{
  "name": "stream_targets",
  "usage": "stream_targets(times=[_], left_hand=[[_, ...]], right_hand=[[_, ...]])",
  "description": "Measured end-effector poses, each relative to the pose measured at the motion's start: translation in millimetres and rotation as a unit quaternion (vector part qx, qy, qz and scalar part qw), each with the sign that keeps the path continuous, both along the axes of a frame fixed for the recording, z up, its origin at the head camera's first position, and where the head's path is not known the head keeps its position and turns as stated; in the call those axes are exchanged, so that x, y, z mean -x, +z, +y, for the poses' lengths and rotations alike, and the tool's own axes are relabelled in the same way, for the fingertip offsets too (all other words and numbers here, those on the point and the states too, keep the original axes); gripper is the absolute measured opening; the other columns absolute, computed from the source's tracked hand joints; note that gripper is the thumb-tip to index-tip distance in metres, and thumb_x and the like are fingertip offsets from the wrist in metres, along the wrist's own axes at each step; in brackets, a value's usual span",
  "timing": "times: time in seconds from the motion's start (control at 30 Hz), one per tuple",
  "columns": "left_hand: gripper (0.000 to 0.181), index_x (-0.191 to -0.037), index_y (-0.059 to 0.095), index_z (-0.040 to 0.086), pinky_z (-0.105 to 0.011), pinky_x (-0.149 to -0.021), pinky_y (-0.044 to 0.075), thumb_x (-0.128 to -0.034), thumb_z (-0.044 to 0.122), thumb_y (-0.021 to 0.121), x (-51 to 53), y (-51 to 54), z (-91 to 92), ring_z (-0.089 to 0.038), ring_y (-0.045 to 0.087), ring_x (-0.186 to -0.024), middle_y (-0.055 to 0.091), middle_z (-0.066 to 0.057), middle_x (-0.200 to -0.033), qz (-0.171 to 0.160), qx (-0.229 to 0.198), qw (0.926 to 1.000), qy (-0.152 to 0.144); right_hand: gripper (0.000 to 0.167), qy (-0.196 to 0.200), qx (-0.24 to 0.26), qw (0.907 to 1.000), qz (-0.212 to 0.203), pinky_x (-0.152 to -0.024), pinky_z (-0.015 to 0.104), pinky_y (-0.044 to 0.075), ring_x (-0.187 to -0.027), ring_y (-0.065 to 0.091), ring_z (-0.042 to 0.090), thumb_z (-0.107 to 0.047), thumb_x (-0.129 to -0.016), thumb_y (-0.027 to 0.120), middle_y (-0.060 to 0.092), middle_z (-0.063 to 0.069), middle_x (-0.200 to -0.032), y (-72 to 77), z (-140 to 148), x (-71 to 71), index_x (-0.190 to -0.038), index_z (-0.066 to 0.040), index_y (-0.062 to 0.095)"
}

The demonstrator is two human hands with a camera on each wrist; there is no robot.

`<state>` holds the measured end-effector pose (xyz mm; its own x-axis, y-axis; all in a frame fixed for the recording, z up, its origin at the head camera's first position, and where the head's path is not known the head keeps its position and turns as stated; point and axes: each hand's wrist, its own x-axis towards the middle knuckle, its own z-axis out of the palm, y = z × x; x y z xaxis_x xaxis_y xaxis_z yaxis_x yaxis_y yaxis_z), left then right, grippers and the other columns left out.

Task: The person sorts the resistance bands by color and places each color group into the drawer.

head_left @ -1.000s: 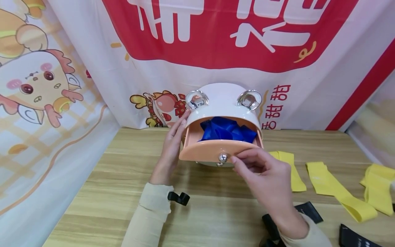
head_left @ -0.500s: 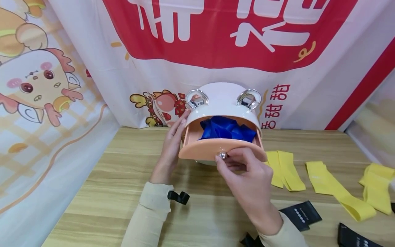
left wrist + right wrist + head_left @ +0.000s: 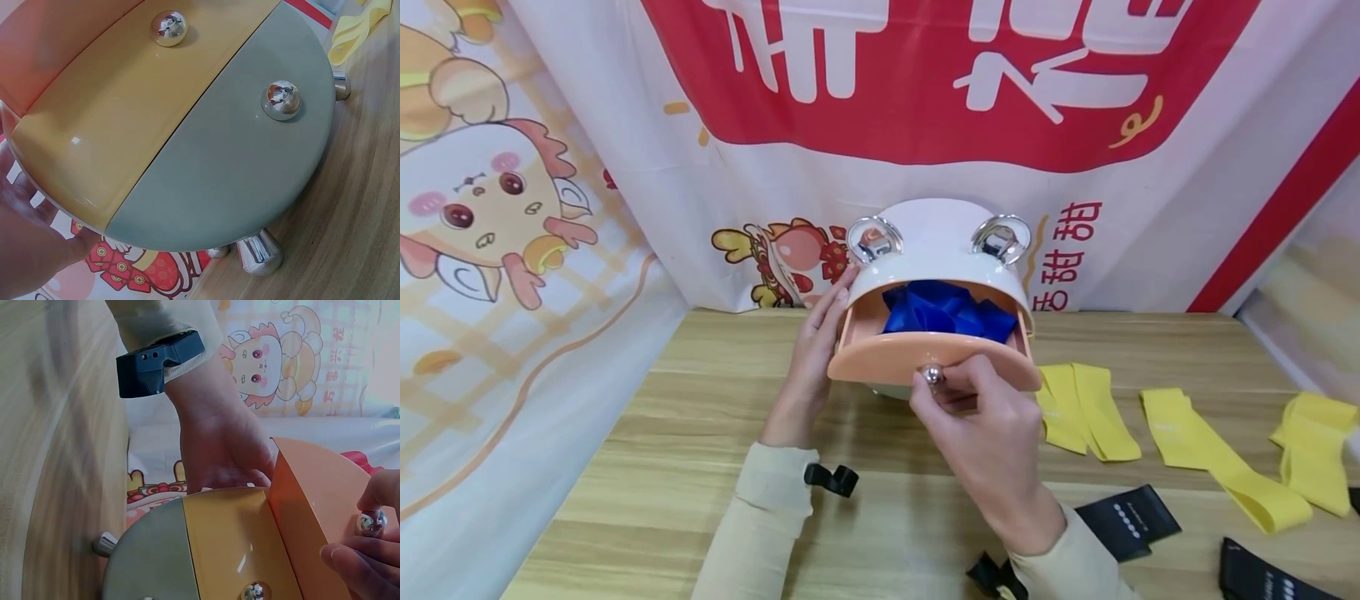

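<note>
A round-fronted white box (image 3: 936,225) with two shiny ear-like rings stands by the back cloth. Its orange top drawer (image 3: 872,360) is pulled out, and crumpled blue satiny fabric (image 3: 951,310) lies inside. My right hand (image 3: 988,429) pinches the drawer's silver knob (image 3: 932,375) between thumb and fingers. My left hand (image 3: 811,358) rests along the box's left side, fingers extended. Below the orange drawer, the left wrist view shows a yellow drawer (image 3: 125,106) and a grey-green drawer (image 3: 231,150), both flush, each with a round knob.
Several yellow fabric strips (image 3: 1217,458) lie on the wooden table (image 3: 647,467) to the right. Black printed cards or packets (image 3: 1131,521) sit nearer the front right. A printed cloth (image 3: 760,175) hangs close behind the box.
My right hand has moved left along the drawer front and taken hold of the knob. The drawer stays about as far out. My left hand keeps its place on the box.
</note>
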<state>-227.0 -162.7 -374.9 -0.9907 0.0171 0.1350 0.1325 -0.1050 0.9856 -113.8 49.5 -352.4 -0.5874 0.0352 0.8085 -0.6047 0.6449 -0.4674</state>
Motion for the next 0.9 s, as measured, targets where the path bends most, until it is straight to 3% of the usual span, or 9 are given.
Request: stream_targets(times=[0.37, 0.57, 0.9], left_hand=[[0.045, -0.153, 0.057, 0.048, -0.041, -0.134, 0.031, -0.1091, 0.057, 0.054, 0.3, -0.5, -3.6, -0.004, 0.039, -0.157, 0.048, 0.027, -0.163, -0.003, 0.004, 1.0000, 0.002], [0.044, -0.152, 0.057, 0.049, -0.046, -0.135, 0.028, -0.1097, 0.058, 0.053, -0.1, 1.0, -3.5, -0.004, 0.038, -0.157, 0.049, 0.029, -0.162, -0.001, 0.017, 0.9998, 0.006], [0.043, -0.157, 0.056, 0.038, -0.053, -0.136, 0.020, -0.1154, 0.036, 0.043, 3.9, -1.0, -4.1, -0.002, 0.032, -0.160, 0.048, 0.026, -0.165, 0.017, -0.005, 0.9997, -0.017]], right_hand=[[0.027, 0.012, -0.002, 0.9995, 0.029, -0.063, 0.026, 0.064, -0.066, 0.074, 0.012, -0.013, -0.084, 0.089, 0.075, 0.004, -0.076, -0.7, 1, 6.4, -0.084, -0.007, 0.063], [0.026, 0.021, 0.003, 0.9995, 0.022, -0.067, 0.029, 0.065, -0.069, 0.073, 0.013, -0.013, -0.087, 0.088, 0.075, 0.006, -0.078, 1.5, 2, 15.6, -0.086, -0.007, 0.063], [0.023, 0.019, 0.003, 0.9997, 0.016, -0.070, 0.034, 0.066, -0.071, 0.074, 0.015, -0.015, -0.091, 0.085, 0.074, 0.006, -0.079, 0.3, 5, 26.7, -0.084, -0.007, 0.065]])
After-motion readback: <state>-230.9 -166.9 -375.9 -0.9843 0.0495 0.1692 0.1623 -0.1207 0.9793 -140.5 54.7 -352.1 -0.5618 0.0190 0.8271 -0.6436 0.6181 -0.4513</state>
